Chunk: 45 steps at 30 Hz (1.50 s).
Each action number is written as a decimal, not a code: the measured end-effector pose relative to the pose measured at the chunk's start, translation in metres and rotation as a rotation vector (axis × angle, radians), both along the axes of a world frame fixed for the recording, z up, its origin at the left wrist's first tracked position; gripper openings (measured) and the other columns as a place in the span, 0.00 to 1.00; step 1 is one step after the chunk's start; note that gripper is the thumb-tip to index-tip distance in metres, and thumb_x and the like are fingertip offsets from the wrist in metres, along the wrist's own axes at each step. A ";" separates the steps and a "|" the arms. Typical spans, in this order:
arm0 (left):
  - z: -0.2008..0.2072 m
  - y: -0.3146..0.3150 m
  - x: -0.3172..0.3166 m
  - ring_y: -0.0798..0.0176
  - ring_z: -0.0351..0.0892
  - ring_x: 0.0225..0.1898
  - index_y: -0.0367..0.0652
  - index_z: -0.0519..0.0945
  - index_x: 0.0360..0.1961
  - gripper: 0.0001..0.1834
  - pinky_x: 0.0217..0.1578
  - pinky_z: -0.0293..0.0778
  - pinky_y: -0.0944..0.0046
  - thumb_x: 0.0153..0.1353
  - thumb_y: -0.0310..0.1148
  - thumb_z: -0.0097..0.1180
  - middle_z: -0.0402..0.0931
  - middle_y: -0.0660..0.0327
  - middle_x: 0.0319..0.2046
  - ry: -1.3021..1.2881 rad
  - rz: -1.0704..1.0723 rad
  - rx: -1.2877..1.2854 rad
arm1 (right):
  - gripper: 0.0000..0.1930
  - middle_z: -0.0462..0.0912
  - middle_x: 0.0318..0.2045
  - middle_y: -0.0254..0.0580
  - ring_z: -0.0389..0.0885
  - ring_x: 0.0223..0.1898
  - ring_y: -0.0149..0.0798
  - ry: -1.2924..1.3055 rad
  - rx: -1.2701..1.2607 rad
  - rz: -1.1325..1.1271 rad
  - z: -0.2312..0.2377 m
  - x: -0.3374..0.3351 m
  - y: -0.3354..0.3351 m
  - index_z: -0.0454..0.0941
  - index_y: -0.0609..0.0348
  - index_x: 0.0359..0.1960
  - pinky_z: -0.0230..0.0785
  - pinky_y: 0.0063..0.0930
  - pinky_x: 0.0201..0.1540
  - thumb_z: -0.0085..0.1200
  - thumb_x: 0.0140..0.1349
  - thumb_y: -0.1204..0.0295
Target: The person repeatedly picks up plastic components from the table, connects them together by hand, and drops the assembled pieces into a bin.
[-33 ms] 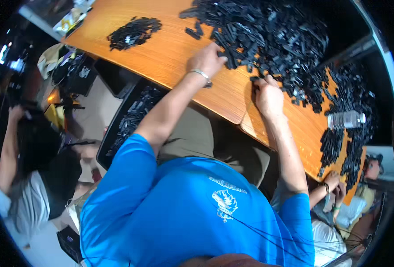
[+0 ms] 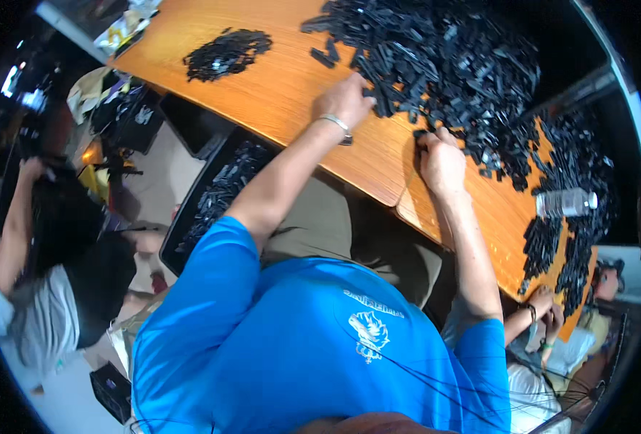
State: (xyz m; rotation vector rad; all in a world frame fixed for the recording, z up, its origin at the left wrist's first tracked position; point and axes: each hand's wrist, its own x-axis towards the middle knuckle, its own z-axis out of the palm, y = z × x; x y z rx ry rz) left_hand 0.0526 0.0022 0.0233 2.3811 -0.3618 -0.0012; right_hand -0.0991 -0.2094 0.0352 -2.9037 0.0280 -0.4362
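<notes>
A large heap of small oblong black pieces (image 2: 443, 65) lies along the far side of the wooden table (image 2: 284, 87). My left hand (image 2: 343, 103) is at the heap's near left edge, its fingers closed, a black piece showing at the fingertips. Farther right, my right hand (image 2: 442, 165) rests at the near edge of the heap. Its fingers are bent and closed, with a dark piece between thumb and fingers. The curled fingers partly hide what each hand grips. A wristband (image 2: 335, 121) is on my left wrist.
A smaller pile of thin black pieces (image 2: 226, 55) lies at the table's left. A clear plastic bottle (image 2: 566, 202) lies across more black pieces at right. Below the table edge stands a black bin (image 2: 223, 181) of pieces. Another person's hands (image 2: 544, 307) work at right; a person (image 2: 38, 289) is at left.
The whole view has shifted slightly right and down. Both hands stay in nearly the same places at the heap, with their fingers closed.
</notes>
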 end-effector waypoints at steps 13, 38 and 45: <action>-0.020 0.044 0.015 0.65 0.87 0.35 0.36 0.75 0.68 0.31 0.38 0.83 0.63 0.64 0.25 0.71 0.85 0.61 0.35 0.263 -0.130 -0.318 | 0.09 0.85 0.47 0.52 0.88 0.47 0.58 0.226 -0.117 0.178 0.023 0.021 0.011 0.88 0.58 0.42 0.81 0.48 0.51 0.59 0.62 0.78; -0.030 0.080 -0.015 0.66 0.88 0.37 0.38 0.86 0.41 0.11 0.39 0.83 0.62 0.62 0.31 0.74 0.84 0.61 0.35 0.093 -0.261 -0.386 | 0.10 0.86 0.41 0.50 0.88 0.42 0.56 -0.068 0.349 0.126 -0.009 -0.002 0.069 0.85 0.58 0.40 0.81 0.46 0.44 0.71 0.61 0.71; -0.021 0.088 -0.012 0.67 0.84 0.33 0.36 0.90 0.41 0.10 0.39 0.81 0.64 0.62 0.30 0.74 0.85 0.59 0.37 0.176 -0.284 -0.354 | 0.14 0.86 0.44 0.51 0.87 0.45 0.60 0.109 0.286 0.054 0.002 0.020 0.069 0.87 0.60 0.49 0.80 0.48 0.48 0.71 0.62 0.71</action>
